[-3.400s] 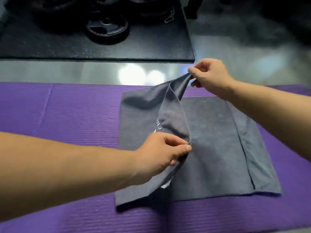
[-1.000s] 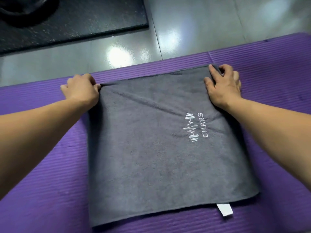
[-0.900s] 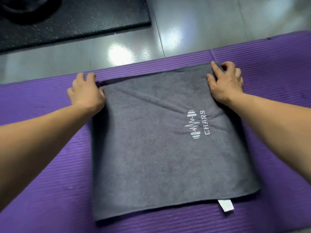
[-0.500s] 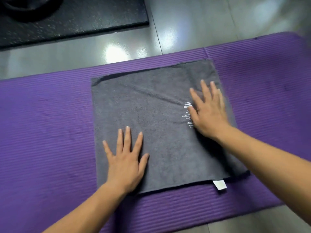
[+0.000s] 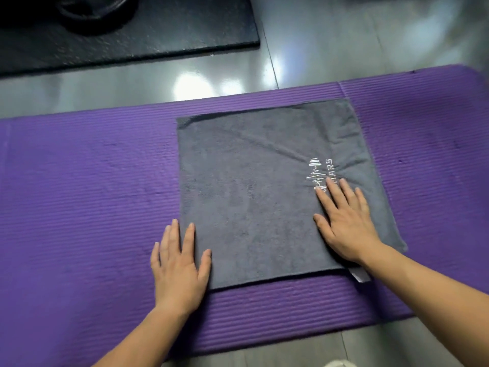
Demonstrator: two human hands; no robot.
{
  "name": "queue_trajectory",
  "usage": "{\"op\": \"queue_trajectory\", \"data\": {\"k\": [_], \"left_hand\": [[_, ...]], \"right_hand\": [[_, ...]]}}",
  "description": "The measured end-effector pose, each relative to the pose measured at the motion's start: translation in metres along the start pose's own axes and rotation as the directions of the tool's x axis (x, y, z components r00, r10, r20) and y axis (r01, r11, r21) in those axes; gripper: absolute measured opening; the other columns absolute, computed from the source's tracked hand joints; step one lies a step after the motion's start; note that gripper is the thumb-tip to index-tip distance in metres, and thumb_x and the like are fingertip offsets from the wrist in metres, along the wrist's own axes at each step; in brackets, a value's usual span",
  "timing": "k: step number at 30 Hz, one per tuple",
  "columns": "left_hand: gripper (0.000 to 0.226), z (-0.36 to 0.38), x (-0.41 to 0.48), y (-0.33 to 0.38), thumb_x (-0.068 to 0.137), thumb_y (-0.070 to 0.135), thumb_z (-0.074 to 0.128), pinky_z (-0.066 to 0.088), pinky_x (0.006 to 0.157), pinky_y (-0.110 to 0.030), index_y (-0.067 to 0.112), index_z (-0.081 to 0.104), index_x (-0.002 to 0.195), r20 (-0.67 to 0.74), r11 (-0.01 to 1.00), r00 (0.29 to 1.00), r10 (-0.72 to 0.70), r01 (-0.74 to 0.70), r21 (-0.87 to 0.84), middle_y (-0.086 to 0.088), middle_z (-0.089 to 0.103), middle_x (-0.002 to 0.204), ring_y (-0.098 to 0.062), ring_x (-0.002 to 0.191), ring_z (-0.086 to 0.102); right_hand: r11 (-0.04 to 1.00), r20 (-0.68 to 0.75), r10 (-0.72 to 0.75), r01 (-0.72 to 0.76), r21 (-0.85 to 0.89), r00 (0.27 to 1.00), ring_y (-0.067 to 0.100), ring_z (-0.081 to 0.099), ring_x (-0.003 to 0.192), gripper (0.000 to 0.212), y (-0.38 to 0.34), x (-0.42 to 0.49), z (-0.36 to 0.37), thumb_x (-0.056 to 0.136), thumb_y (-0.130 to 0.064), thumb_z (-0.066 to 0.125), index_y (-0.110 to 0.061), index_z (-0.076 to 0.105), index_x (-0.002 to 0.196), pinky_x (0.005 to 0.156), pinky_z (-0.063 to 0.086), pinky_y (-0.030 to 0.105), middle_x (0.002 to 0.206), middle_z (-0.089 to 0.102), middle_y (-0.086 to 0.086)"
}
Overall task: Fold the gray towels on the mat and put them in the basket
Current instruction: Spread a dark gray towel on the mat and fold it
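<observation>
A gray towel [image 5: 254, 186], folded into a rough square, lies flat on the purple mat [image 5: 79, 197]. White stitched lettering and a logo show near its right side. My left hand [image 5: 180, 263] lies flat with straight fingers over the towel's near left corner, partly on the mat. My right hand [image 5: 344, 221] presses flat on the towel's near right part, its fingertips at the logo. A white label [image 5: 358, 275] sticks out from the near right edge beside my right wrist. No basket is in view.
Glossy gray floor tiles [image 5: 344, 43] run beyond the mat. A black rubber floor pad [image 5: 158, 30] lies at the far left with a dark weight plate [image 5: 95, 11] on it. A strip of floor shows along the mat's near edge.
Both hands have slid toward me across the towel. The left hand went from the towel's middle to its near left corner; the right hand drew back below the logo.
</observation>
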State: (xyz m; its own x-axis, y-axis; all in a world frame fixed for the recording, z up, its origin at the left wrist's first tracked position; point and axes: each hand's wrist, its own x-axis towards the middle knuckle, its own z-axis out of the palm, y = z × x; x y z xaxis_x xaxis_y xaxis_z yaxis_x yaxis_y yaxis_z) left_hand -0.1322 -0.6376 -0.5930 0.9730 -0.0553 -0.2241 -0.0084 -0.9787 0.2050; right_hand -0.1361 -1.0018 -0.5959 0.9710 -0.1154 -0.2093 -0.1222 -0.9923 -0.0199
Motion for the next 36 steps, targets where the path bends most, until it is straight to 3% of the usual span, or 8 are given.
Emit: {"op": "queue_trajectory", "data": {"k": [3,6,9,13,20,26,30,36], "left_hand": [[0.064,-0.015,0.005,0.007,0.083,0.054,0.051,0.033,0.106,-0.056,0.015,0.055,0.135,-0.021,0.986,0.995,-0.099,0.095,-0.135,-0.012,0.046,0.146,-0.034,0.133,0.04],[0.065,-0.025,0.005,0.007,0.083,0.037,0.073,0.042,0.097,-0.05,0.012,0.048,0.138,0.055,0.941,0.977,-0.208,0.215,-0.261,-0.01,0.047,0.131,-0.035,0.12,0.049],[0.065,-0.034,0.004,0.003,0.086,0.036,0.074,0.048,0.095,-0.045,0.016,0.041,0.137,0.164,0.875,0.944,-0.286,0.327,-0.357,-0.006,0.044,0.131,-0.031,0.121,0.052],[0.049,-0.04,-0.001,-0.008,0.086,0.039,0.073,0.05,0.088,-0.043,0.024,0.04,0.119,0.229,0.842,0.92,-0.319,0.386,-0.377,0.001,0.048,0.12,-0.025,0.112,0.057],[0.035,-0.037,-0.021,-0.026,0.087,0.047,0.068,0.05,0.085,-0.039,0.031,0.041,0.103,0.371,0.834,0.885,-0.28,0.416,-0.363,0.007,0.064,0.1,-0.019,0.103,0.062],[0.03,-0.038,-0.023,-0.032,0.086,0.049,0.066,0.048,0.083,-0.035,0.026,0.046,0.086,0.427,0.812,0.859,-0.281,0.45,-0.372,0.008,0.067,0.097,-0.017,0.102,0.062],[0.026,-0.037,-0.026,-0.034,0.085,0.044,0.066,0.048,0.085,-0.033,0.026,0.048,0.08,0.424,0.763,0.864,-0.27,0.461,-0.453,0.008,0.065,0.093,-0.012,0.095,0.061],[0.021,-0.036,-0.031,-0.044,0.076,0.035,0.069,0.042,0.061,-0.029,0.027,0.051,0.074,0.405,0.475,0.843,-0.354,0.535,-0.699,0.012,0.06,0.059,-0.006,0.053,0.049]], "right_hand": [[0.99,-0.108,-0.01,0.025,0.139,0.994,0.036,0.049,0.125,0.056,-0.034,0.03,-0.022,0.087,-0.049,0.042,-0.013,0.061,0.125,0.106,0.035,0.052,0.136,0.054,0.01],[0.929,-0.09,-0.16,0.181,0.323,0.983,0.037,0.06,0.106,0.031,-0.1,0.086,-0.046,0.092,-0.032,0.053,-0.012,0.066,0.112,0.09,0.05,0.047,0.115,0.063,0.009],[0.861,-0.034,-0.28,0.267,0.434,0.959,0.031,0.061,0.108,0.024,-0.169,0.144,-0.067,0.096,-0.023,0.059,-0.014,0.068,0.116,0.093,0.049,0.042,0.116,0.063,0.009],[0.841,-0.028,-0.376,0.354,0.409,0.926,0.03,0.058,0.117,0.032,-0.236,0.212,-0.087,0.099,-0.023,0.054,-0.016,0.065,0.128,0.101,0.047,0.04,0.132,0.054,0.009],[0.917,0.099,-0.361,0.333,0.219,0.927,0.036,0.059,0.111,0.032,-0.279,0.288,-0.099,0.096,-0.019,0.053,-0.023,0.066,0.126,0.093,0.05,0.039,0.13,0.054,0.012],[0.907,0.205,-0.414,0.382,0.179,0.887,0.029,0.062,0.081,0.017,-0.286,0.303,-0.105,0.081,-0.01,0.064,-0.025,0.059,0.074,0.067,0.05,0.031,0.093,0.067,0.004],[0.897,0.261,-0.35,0.241,0.37,0.9,0.025,0.067,0.06,0.022,-0.287,0.3,-0.112,0.086,-0.007,0.075,-0.016,0.058,0.076,0.051,0.059,0.035,0.073,0.065,0.008],[0.776,0.224,-0.311,0.111,0.621,0.924,0.011,0.066,0.046,0.007,-0.295,0.307,-0.127,0.09,0.0,0.071,-0.001,0.067,0.096,0.051,0.061,0.03,0.076,0.065,0.018]]}}
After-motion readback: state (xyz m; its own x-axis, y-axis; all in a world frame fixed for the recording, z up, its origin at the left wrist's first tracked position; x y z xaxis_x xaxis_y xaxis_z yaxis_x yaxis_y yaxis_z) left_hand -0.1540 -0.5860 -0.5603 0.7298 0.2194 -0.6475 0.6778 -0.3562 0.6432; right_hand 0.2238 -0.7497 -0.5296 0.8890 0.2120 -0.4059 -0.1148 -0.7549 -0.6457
